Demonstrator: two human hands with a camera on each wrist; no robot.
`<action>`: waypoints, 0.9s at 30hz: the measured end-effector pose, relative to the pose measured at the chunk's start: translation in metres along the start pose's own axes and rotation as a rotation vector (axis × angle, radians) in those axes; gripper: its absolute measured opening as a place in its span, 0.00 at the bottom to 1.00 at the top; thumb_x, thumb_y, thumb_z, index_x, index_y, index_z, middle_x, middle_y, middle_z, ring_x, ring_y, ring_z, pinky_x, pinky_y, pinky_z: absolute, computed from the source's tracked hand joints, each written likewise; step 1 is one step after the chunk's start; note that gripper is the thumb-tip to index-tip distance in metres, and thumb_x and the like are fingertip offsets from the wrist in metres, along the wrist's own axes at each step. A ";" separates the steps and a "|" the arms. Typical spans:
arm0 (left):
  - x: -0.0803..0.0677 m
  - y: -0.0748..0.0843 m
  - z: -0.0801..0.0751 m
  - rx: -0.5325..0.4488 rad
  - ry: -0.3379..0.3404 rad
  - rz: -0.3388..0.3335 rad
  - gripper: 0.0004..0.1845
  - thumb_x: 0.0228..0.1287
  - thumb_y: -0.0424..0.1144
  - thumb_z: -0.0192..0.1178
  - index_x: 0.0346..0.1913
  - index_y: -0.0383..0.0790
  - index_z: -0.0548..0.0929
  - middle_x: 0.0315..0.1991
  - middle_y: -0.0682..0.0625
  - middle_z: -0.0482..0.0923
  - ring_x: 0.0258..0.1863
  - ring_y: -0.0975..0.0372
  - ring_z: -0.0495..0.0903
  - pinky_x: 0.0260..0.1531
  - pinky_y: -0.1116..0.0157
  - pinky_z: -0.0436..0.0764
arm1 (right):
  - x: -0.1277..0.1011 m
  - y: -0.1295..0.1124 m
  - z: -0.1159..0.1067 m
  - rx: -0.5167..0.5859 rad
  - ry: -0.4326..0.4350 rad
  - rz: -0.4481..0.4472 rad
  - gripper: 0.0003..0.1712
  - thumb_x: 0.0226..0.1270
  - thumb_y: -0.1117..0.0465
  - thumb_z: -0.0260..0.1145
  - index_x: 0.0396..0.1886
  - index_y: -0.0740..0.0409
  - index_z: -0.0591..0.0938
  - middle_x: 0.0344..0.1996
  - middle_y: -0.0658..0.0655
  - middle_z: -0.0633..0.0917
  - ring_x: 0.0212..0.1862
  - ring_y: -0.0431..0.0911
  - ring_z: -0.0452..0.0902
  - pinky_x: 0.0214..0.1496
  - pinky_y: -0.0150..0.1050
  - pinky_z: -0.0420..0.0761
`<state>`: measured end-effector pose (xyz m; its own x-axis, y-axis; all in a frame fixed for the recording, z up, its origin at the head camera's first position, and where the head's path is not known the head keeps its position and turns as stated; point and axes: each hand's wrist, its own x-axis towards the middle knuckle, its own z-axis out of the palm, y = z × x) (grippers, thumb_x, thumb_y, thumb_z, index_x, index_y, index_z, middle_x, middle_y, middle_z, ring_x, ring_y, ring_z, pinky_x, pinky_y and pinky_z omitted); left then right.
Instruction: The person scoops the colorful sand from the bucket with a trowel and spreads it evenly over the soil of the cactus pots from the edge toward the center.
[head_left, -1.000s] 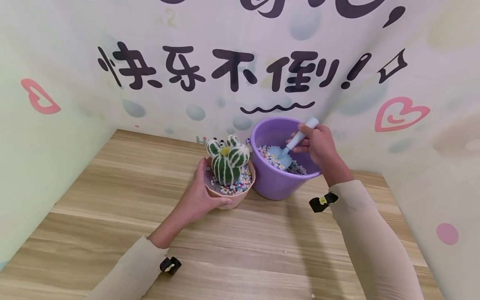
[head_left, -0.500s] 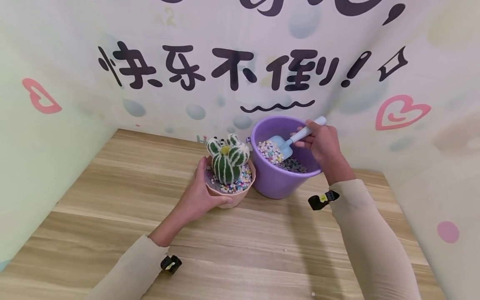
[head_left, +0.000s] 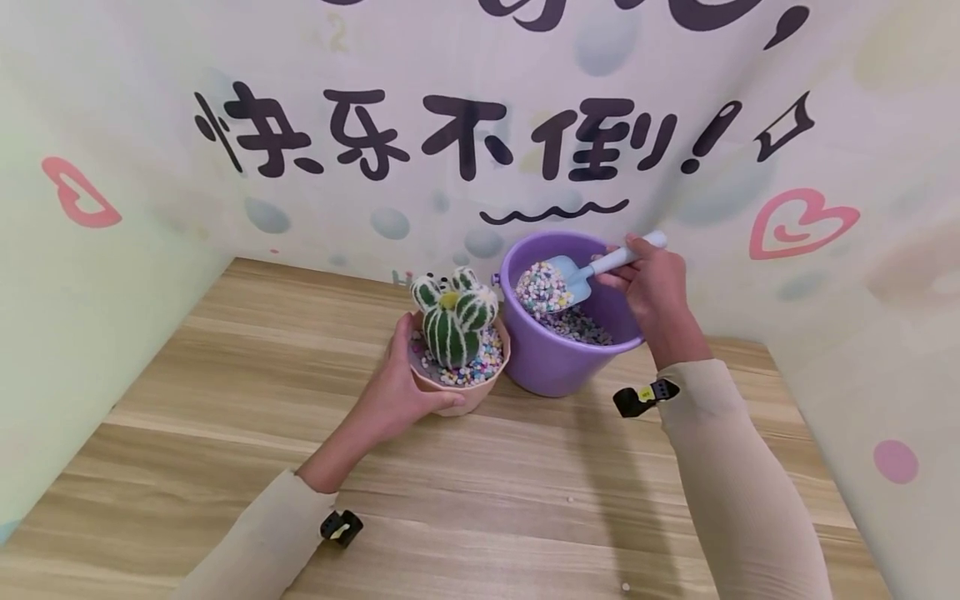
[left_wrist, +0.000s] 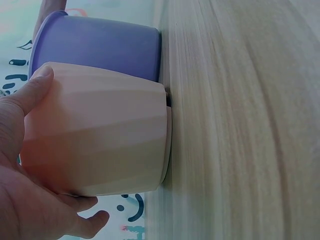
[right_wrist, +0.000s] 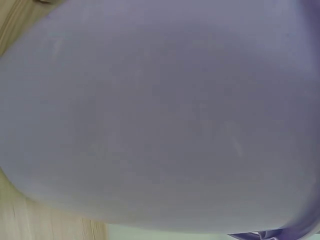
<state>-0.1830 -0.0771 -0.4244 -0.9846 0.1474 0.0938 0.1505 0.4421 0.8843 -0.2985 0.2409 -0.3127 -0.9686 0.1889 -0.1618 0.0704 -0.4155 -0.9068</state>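
Now the right hand point(head_left: 651, 283) grips the handle of a small blue shovel point(head_left: 581, 277), heaped with coloured pebbles, above the purple bucket point(head_left: 551, 367). The left hand point(head_left: 397, 392) is curled around the pink cactus pot point(head_left: 468, 396), just beside the bucket. Probably the shovel should stay level, so pebbles do not fall on the wooden table point(head_left: 262, 375).

Light wood-grain laminate tabletop point(head_left: 247, 392), boards running left to right. Few small white pebbles loose on tabletop point(head_left: 572, 501) near front edge. Pale printed backdrop wall point(head_left: 375, 50) enclosing rear and both sides. Large black Chinese lettering point(head_left: 442, 137) across backdrop, black wavy line point(head_left: 553, 213) beneath. Pink heart outlines at left point(head_left: 75, 196) and right point(head_left: 798, 225). Solid pink dot point(head_left: 896, 463) low on right panel.
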 end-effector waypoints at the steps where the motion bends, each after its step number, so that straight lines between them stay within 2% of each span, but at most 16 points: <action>1: 0.000 0.000 0.000 0.000 0.000 0.002 0.71 0.38 0.50 0.81 0.78 0.50 0.38 0.77 0.42 0.46 0.75 0.48 0.49 0.72 0.46 0.53 | 0.000 0.000 0.000 0.009 0.006 -0.006 0.13 0.74 0.63 0.57 0.50 0.66 0.70 0.26 0.61 0.86 0.32 0.53 0.88 0.28 0.43 0.86; 10: 0.000 -0.001 0.000 0.030 0.004 0.004 0.71 0.38 0.53 0.80 0.77 0.49 0.38 0.77 0.43 0.47 0.75 0.48 0.50 0.72 0.46 0.54 | -0.004 -0.004 -0.002 0.123 0.049 -0.027 0.10 0.73 0.64 0.58 0.48 0.65 0.71 0.27 0.63 0.86 0.30 0.54 0.87 0.28 0.46 0.86; 17: 0.000 0.000 0.000 0.045 0.017 0.000 0.71 0.37 0.53 0.81 0.78 0.49 0.39 0.76 0.42 0.48 0.74 0.47 0.51 0.71 0.45 0.55 | -0.008 -0.010 -0.001 0.297 0.121 0.062 0.08 0.72 0.64 0.59 0.47 0.58 0.71 0.35 0.64 0.83 0.33 0.55 0.86 0.36 0.50 0.85; 20: 0.000 0.000 0.001 0.044 0.032 0.004 0.71 0.36 0.52 0.81 0.77 0.48 0.40 0.76 0.41 0.49 0.74 0.47 0.52 0.71 0.46 0.55 | -0.009 -0.013 -0.002 0.361 0.144 0.096 0.09 0.71 0.63 0.60 0.48 0.56 0.72 0.41 0.65 0.80 0.38 0.56 0.86 0.40 0.51 0.84; 24: -0.001 0.001 0.002 0.049 0.048 -0.007 0.71 0.35 0.53 0.81 0.77 0.47 0.41 0.75 0.40 0.50 0.74 0.46 0.53 0.70 0.45 0.56 | -0.010 -0.015 -0.001 0.443 0.165 0.140 0.12 0.70 0.63 0.61 0.50 0.55 0.71 0.49 0.64 0.78 0.53 0.56 0.81 0.48 0.51 0.82; 27: -0.003 0.002 0.004 0.067 0.058 -0.031 0.73 0.34 0.55 0.81 0.78 0.46 0.40 0.76 0.39 0.50 0.73 0.44 0.54 0.70 0.44 0.57 | -0.012 -0.016 0.000 0.492 0.176 0.158 0.13 0.70 0.63 0.62 0.51 0.55 0.71 0.51 0.63 0.76 0.57 0.56 0.79 0.50 0.51 0.81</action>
<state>-0.1797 -0.0732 -0.4241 -0.9921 0.0824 0.0948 0.1235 0.5041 0.8548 -0.2883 0.2450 -0.2958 -0.8978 0.2188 -0.3822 0.0510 -0.8103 -0.5838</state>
